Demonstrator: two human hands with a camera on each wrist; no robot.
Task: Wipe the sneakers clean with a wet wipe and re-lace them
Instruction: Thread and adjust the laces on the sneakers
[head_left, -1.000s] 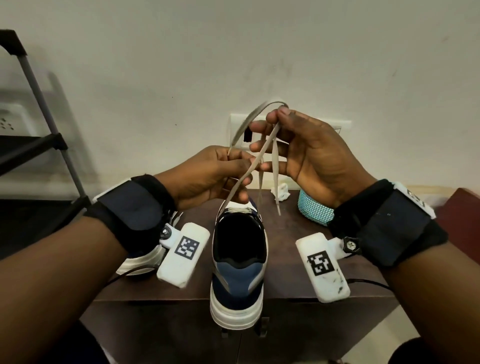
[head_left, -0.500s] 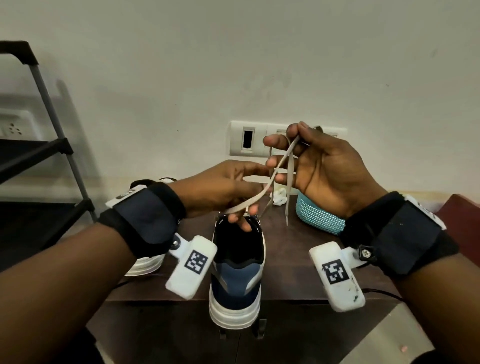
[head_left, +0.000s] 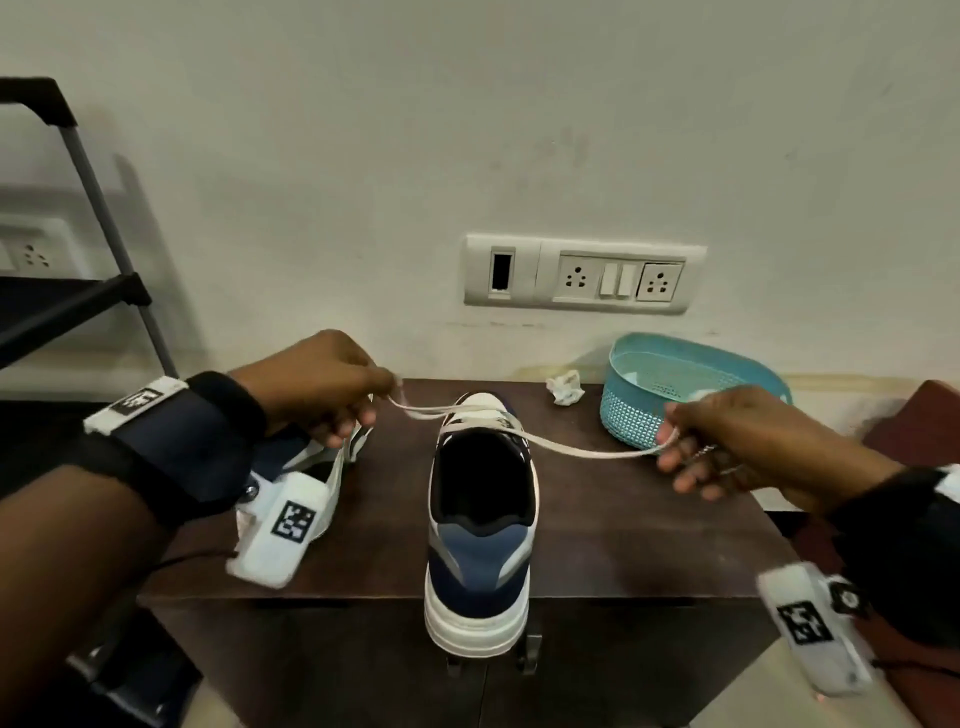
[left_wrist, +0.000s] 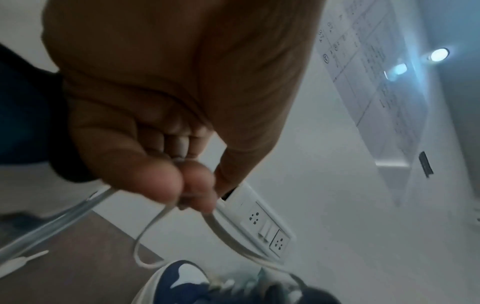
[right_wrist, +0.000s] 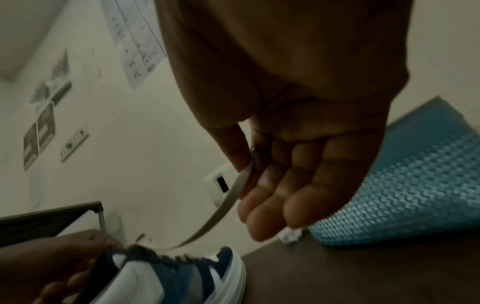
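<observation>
- We judged the step to be tightening the knot: our left hand pinched a loop of the lace, and our right hand pinched the other end between thumb and fingers.
- Next we would need an even outward pull, then release (the other sneaker probably followed).
- The laced sneaker stood at the tabletop's front edge, heel toward us, between our hands; the lace stretched across its tongue.
</observation>
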